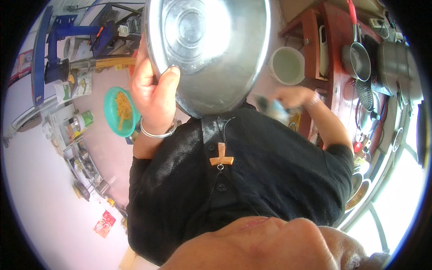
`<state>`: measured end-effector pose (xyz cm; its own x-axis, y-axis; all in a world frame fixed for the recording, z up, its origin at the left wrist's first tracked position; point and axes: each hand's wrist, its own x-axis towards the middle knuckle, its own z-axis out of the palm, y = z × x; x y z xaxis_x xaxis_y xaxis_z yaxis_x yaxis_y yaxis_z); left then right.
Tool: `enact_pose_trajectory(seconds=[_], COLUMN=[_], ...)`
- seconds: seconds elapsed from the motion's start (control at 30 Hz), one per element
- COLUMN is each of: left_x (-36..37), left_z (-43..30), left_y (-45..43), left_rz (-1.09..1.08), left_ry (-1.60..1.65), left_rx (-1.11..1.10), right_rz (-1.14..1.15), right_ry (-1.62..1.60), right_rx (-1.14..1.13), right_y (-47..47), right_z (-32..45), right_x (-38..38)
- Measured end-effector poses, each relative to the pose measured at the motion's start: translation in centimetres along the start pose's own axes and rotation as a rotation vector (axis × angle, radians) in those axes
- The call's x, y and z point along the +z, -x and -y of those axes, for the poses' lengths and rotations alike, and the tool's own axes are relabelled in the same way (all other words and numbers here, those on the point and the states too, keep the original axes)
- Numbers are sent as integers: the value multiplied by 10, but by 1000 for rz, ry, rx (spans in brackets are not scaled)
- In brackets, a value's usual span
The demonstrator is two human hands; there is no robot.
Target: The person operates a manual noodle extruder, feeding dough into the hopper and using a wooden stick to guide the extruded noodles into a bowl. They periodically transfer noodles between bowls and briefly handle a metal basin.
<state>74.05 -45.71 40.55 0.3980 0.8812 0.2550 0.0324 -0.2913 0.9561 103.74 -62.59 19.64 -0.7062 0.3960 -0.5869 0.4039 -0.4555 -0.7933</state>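
Note:
My left hand (155,91) grips the rim of a large, shiny round metal basin (216,81), thumb on the near face and fingers behind. The basin is tilted up before my chest, and its top is cut off by the picture's edge. On the right, my right hand (292,96) is blurred, with its fingers bent over a bluish-white item (276,109), perhaps a cloth. Just beyond that hand stands a white bucket (287,65) of cloudy liquid. A green plastic bowl (113,111) with yellowish food and a wooden utensil sits left of my left hand.
A red wooden cabinet (334,87) stands along the right, with a saucepan (356,60), a perforated skimmer (364,96) and other metal pots. At upper left is a blue metal frame (40,54). A rack (82,158) with kitchenware stands at the left.

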Motion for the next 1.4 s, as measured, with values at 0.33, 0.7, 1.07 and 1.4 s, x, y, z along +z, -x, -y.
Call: enact_pose_trajectory(seconds=[0.33,0.7,1.07,1.4], left_x=[-80,-324,-665,-998], left_z=[18,-22,-15,54], left_y=[45,365,628,782], left_rz=[-42,-788,-1460,-1428], left_ry=[-265,-16,-222,-446], left_rx=[230,-37,-191,-744], right_rz=[-901,-902,-275,-200], right_ry=[523,183,322,380], right_rx=[866,58,141,-363], right_y=[236,-178,-488,-775], right_z=[-197,80,198,405], right_x=[82,121,319,446])
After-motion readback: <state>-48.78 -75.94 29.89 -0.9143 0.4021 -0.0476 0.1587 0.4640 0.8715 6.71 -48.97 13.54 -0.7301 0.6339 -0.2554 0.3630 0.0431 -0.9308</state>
